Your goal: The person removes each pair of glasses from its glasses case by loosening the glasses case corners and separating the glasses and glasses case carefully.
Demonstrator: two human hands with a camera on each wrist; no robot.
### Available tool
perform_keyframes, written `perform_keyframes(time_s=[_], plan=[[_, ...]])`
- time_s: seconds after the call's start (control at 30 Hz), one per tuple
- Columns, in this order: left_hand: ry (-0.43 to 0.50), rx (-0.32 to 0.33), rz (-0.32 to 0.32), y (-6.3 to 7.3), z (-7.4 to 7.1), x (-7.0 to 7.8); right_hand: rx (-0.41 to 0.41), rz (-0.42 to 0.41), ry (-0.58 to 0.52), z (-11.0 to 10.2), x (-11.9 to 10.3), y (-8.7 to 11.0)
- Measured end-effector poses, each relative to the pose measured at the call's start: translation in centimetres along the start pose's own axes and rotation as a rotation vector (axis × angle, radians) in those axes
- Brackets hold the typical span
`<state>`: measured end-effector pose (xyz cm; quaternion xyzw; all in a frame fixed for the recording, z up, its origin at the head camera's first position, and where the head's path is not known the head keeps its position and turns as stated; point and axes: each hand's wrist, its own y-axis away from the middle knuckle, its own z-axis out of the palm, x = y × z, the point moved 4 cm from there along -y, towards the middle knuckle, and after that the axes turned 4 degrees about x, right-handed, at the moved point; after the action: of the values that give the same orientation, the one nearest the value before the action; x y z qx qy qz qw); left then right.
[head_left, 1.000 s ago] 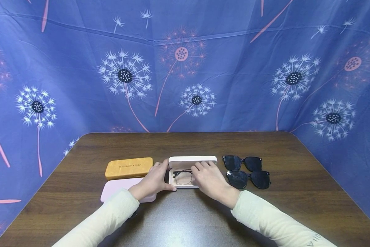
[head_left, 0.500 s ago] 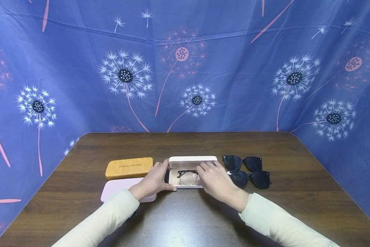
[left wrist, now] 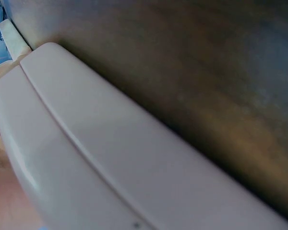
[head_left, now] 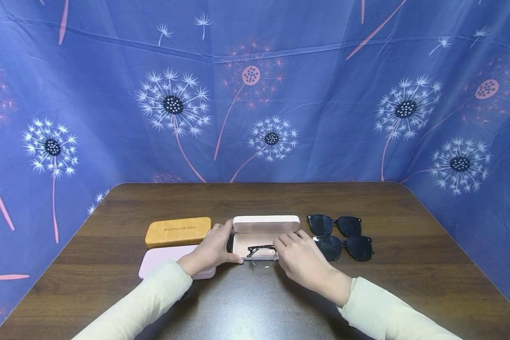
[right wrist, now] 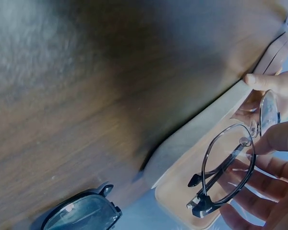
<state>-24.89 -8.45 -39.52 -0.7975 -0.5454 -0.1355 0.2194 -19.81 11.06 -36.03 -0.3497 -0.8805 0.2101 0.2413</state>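
A white glasses case (head_left: pixel 266 220) stands with its lid raised at mid-table. My left hand (head_left: pixel 212 246) holds its left end, thumb at the front corner and fingers toward the back. A pair of eyeglasses (head_left: pixel 261 247) with a black upper rim and clear lenses is pinched in my right hand (head_left: pixel 303 262). They are lifted over the case's front edge, their temples folded, as the right wrist view shows for the eyeglasses (right wrist: pixel 252 167). The right fingertips are partly hidden in the head view. Below my left wrist lies a closed pink glasses case (left wrist: pixel 110 129).
Behind the pink case lies a closed mustard-yellow glasses case (head_left: pixel 178 231). To the right of the white case are two pairs of black sunglasses, the back sunglasses (head_left: pixel 348 225) and the front sunglasses (head_left: pixel 358 248). A blue dandelion-patterned cloth (head_left: pixel 323 94) hangs behind the brown table (head_left: pixel 386 203).
The eyeglasses first slid right inside the white case, then came up and toward the front edge with my right hand. My left hand has stayed in place.
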Motion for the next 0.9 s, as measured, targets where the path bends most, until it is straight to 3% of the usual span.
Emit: perform_keyframes(time_s=[0.2,0.43,0.9], plan=[[0.002,-0.004,-0.007,0.0,0.0,0.0,-0.028,-0.036,-0.003,-0.2,-0.6,0.5],[-0.008,-0.008,-0.013,-0.1,0.1,0.0,0.0,-0.083,-0.02,0.0,-1.2,1.1],[0.002,-0.013,-0.016,-0.1,0.1,0.0,-0.096,-0.106,-0.037,0.7,-2.0,1.9]])
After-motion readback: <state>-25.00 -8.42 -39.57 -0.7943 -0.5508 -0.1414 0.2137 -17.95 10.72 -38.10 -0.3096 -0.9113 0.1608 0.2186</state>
